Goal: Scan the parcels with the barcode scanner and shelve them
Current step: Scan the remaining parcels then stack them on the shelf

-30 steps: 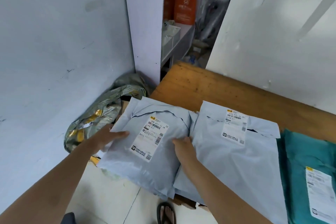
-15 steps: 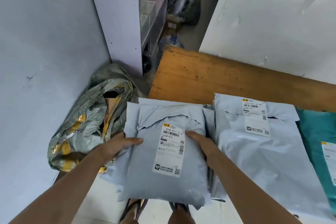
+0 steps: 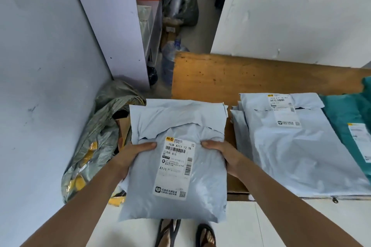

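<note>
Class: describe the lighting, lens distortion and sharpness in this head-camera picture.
Head view: soft, even light, with no hard shadows or glare on the grey parcel held by the left hand and right hand; the wide-angle lens slants the walls; the label shows its large code sharply, but its small print is blurred.

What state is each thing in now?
held grey parcel: label up, gripped at both sides.
left hand: grips the parcel's left edge.
right hand: grips its right edge.
second grey parcel: flat on the wooden table, label up.
teal parcel: flat on the table, partly cropped.
sack: slumped open on the floor.
</note>
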{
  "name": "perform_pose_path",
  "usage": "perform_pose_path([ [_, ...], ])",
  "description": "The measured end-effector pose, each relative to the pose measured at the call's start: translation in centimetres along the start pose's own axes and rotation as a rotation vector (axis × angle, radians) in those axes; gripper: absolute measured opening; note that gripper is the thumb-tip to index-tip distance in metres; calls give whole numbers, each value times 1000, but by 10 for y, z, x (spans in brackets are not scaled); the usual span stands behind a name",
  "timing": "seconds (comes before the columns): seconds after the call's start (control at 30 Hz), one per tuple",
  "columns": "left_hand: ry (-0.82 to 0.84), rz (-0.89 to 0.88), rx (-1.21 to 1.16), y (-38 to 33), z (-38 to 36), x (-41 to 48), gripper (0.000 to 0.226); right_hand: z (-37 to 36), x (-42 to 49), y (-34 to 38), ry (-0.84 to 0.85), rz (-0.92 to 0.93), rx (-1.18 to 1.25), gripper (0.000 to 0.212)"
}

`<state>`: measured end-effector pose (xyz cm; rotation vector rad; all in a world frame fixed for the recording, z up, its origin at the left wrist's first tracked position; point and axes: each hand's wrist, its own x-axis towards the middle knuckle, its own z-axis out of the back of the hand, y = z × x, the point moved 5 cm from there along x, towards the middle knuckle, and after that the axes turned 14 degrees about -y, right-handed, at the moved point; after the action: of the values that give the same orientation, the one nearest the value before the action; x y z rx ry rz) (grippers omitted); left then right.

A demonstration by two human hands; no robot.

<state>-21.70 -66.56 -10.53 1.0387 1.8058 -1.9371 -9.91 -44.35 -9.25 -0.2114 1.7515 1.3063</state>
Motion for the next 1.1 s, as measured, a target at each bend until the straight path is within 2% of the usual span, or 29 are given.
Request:
perform_pose_path([
  [0.03,10,-49,-5,-17,-7,-3,68,3,-6,18,2,43,10,67],
  [0.13,71,-226,-9,-83,-42,-20,70,24,-32,80,-33,216,74,29],
  [0.23,166,-368,13,-144,-93,-43,56,63,-69,131,-81,371,143,20],
  [0.33,271,-496,35,-186,-164,-74,69,123,-110,162,-131,487,213,17],
  [0.43,391,-573,20,-202,-246,-105,62,198,-154,176,-239,577,242,10],
  [0.5,488,-609,49,-197,-319,-139,57,268,-187,174,-332,633,274,8],
  [0.6,621,-674,83,-177,-435,-195,32,382,-239,158,-460,701,310,28],
  [0.63,678,-685,94,-165,-476,-214,32,420,-258,149,-494,724,323,30],
  [0.77,835,-686,102,-112,-630,-284,65,567,-334,113,-640,810,376,29],
  [0.87,942,-662,127,-70,-734,-339,80,671,-382,86,-759,817,400,45],
  [0.9,981,-639,153,-56,-767,-357,85,704,-398,77,-793,817,425,43],
  [1.03,1055,-602,210,-18,-887,-414,89,815,-445,43,-907,865,537,27],
  [1.1,1082,-656,171,-5,-943,-436,73,867,-458,27,-971,894,580,28],
])
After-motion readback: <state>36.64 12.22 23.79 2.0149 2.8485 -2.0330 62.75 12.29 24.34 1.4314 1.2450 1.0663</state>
